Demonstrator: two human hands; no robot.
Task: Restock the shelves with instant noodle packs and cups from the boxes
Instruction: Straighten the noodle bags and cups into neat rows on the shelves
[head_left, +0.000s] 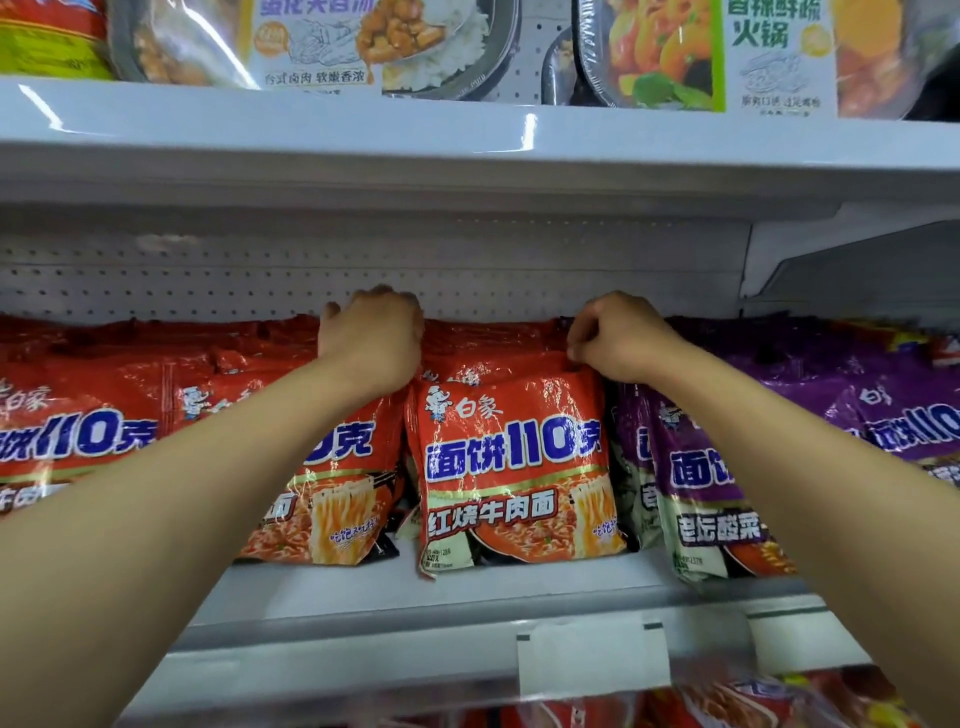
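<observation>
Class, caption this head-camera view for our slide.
Both hands, left and right, grip the tops of red noodle packs on a shelf.

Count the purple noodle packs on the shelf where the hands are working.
2 fronts show clearly: one purple pack right of the red pack under the right hand, another purple pack at the right edge. More behind are partly hidden.

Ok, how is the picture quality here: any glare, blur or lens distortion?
Head view: white glare streaks on the glossy upper shelf edge and speckled highlights on the front red noodle pack; wide-angle bending bows the shelves and stretches both forearms; the left hand and right hand look sharp, corners soften; the price label is blurred blank.
</observation>
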